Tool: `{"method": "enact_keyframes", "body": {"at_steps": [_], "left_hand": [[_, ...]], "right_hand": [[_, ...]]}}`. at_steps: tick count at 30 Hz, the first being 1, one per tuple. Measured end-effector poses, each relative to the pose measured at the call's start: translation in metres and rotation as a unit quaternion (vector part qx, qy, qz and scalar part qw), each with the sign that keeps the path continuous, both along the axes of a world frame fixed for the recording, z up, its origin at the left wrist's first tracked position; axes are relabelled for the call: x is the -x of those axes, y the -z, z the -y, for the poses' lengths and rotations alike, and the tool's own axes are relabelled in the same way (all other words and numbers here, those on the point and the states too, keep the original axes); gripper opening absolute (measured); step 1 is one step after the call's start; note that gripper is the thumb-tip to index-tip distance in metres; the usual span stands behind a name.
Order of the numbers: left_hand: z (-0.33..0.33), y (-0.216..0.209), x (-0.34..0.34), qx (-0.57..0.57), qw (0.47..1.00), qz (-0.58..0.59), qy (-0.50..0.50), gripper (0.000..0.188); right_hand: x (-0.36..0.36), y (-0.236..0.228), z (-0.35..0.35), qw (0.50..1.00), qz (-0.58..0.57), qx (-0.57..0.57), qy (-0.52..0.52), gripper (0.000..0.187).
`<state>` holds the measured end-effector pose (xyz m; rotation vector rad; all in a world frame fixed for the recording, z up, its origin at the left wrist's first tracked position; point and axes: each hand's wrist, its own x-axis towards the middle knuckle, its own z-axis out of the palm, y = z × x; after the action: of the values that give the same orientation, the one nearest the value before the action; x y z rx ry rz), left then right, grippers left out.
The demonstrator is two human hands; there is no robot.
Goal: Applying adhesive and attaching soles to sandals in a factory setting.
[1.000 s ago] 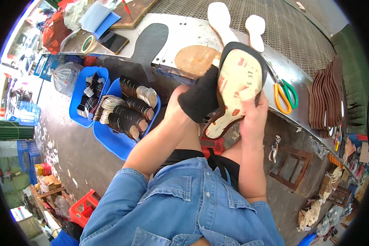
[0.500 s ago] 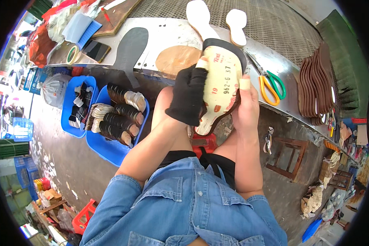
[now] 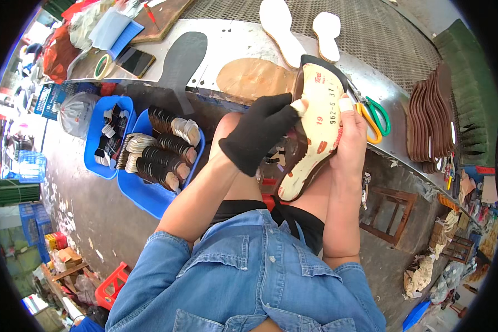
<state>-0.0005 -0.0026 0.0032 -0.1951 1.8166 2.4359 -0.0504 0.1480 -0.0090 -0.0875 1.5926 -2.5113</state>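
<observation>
An insole with a cream face, printed marks and a dark border is held slanted above my lap, its wide end toward the bench. My right hand grips its right edge, the thumb lying on the cream face. My left hand, in a black glove with the thumb tip bare, pinches the dark border at the left edge. The gloved fingers are partly hidden. Beyond the insole, two white sole-shaped pieces rest at the back, and a tan sole-shaped patch lies on the metal bench.
Scissors with green and orange handles lie right of the insole. Brown sole pieces stand stacked farther right. A dark sole-shaped sheet, phone and tape roll are at left. Blue bins hold stacked pieces below.
The insole has shifted right and slightly down, with its narrow end swung toward my lap. My gloved left hand has moved from over its face to its left edge. My right hand moved along with it.
</observation>
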Motion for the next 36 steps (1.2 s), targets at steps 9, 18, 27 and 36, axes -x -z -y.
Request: {"method": "enact_keyframes", "body": {"at_steps": [9, 18, 27, 36], "left_hand": [[-0.008, 0.006, 0.002, 0.062, 0.996, -0.064, 0.014, 0.022], [-0.017, 0.039, 0.038, -0.096, 0.994, -0.038, 0.034, 0.048], [0.026, 0.082, 0.000, -0.045, 0.997, 0.057, -0.012, 0.036], [0.165, 0.058, 0.044, 0.565, 0.743, -0.164, -0.319, 0.030]], "right_hand": [[0.007, 0.012, -0.023, 0.994, 0.061, 0.086, -0.029, 0.043], [-0.023, 0.003, -0.078, 0.995, -0.051, -0.027, -0.085, 0.047], [0.130, -0.086, -0.251, 0.520, -0.276, -0.737, 0.331, 0.043], [0.071, -0.037, -0.194, 0.674, -0.305, -0.637, 0.216, 0.026]]}}
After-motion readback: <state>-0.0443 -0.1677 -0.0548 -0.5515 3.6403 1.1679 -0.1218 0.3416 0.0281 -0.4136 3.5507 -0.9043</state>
